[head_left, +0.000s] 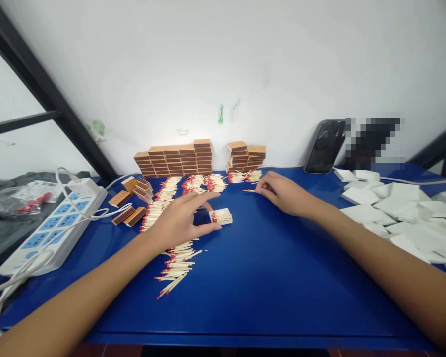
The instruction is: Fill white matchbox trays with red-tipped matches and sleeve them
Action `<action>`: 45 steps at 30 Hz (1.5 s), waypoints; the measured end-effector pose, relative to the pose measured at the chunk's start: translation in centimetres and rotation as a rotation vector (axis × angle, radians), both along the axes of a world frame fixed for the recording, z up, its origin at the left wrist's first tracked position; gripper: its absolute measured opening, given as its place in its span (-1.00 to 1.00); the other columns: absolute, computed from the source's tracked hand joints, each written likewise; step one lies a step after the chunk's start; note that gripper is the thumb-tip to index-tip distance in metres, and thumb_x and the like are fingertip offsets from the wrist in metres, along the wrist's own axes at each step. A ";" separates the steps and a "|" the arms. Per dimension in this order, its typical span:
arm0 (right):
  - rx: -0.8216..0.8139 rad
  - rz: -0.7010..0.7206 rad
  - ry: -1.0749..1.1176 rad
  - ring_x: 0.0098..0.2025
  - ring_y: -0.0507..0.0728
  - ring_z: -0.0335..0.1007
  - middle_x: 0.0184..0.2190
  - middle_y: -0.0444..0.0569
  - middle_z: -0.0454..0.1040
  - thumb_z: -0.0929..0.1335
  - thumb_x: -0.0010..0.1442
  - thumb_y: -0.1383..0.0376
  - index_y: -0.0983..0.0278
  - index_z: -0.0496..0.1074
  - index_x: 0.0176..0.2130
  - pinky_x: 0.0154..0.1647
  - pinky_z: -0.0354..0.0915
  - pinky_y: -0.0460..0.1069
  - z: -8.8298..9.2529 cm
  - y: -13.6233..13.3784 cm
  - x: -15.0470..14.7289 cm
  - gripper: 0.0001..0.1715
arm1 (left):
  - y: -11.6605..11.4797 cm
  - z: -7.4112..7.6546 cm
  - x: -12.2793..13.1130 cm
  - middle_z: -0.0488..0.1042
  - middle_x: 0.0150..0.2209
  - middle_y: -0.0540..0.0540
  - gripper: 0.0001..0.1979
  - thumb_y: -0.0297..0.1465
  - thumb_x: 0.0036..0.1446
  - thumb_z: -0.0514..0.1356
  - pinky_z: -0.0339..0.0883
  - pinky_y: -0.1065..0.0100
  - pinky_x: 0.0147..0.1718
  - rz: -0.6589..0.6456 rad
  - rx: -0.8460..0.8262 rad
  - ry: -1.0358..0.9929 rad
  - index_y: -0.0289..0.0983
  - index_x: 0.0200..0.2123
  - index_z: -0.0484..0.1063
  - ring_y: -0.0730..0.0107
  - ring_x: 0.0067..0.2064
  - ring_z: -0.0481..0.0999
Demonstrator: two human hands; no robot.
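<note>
A small white matchbox tray [228, 221] with red-tipped matches in it lies on the blue table. My left hand [182, 218] curves around its left end, thumb at the near side and fingers at the far side, holding it. To the right, my right hand [278, 192] is closed in a pinch on a match [249, 191], whose red head points left. Long rows of loose matches [159, 208] run beside and partly beneath my left hand. More match piles [213, 183] lie behind the tray.
Stacked matchboxes [178, 161] and a smaller stack [247, 156] stand against the wall. Loose matchboxes [119, 199] lie at left, near a power strip [55, 228] with white cables. A phone [323, 147] leans at the back right. White empty trays [405, 208] are heaped at right.
</note>
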State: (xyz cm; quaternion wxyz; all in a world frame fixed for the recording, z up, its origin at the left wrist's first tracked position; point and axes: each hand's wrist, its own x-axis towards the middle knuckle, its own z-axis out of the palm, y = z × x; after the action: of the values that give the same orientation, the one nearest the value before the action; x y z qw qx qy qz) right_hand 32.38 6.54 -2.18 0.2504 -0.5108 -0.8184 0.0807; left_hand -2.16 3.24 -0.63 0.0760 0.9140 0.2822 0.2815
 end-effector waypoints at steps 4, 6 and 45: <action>0.006 0.097 0.011 -0.20 0.22 0.43 -0.20 0.07 0.45 0.27 0.41 0.21 0.22 0.45 -0.22 -0.15 0.37 0.12 1.1 -2.0 -2.4 -0.79 | -0.3 0.1 0.2 0.66 -0.08 -0.04 -0.34 -0.16 0.28 0.42 0.40 -0.02 0.26 0.004 -0.011 0.014 -0.11 0.35 0.31 0.08 0.11 0.61; 0.012 0.161 0.017 -0.18 0.22 0.42 -0.19 0.06 0.45 0.27 0.44 0.21 0.21 0.43 -0.21 -0.16 0.36 0.10 1.5 -3.3 -3.9 -0.80 | -0.3 0.1 0.3 0.66 -0.07 -0.04 -0.33 -0.16 0.27 0.43 0.39 -0.01 0.26 0.002 -0.015 0.020 -0.11 0.35 0.31 0.07 0.12 0.61; 0.172 -0.016 -0.072 0.03 0.41 0.47 -0.08 0.24 0.55 0.30 0.38 0.17 0.28 0.60 -0.08 0.17 0.35 0.32 -1.3 2.2 2.7 -0.67 | -0.5 0.2 0.4 0.66 -0.09 0.00 -0.33 -0.17 0.27 0.43 0.44 0.06 0.19 -0.002 0.015 0.019 -0.10 0.36 0.30 0.14 0.05 0.63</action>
State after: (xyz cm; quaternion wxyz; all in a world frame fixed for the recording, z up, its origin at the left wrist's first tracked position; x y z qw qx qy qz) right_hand 35.11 8.70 -3.47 0.2646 -0.4966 -0.8266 -0.0105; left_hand -1.81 2.77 -0.47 0.0668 0.9174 0.2797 0.2750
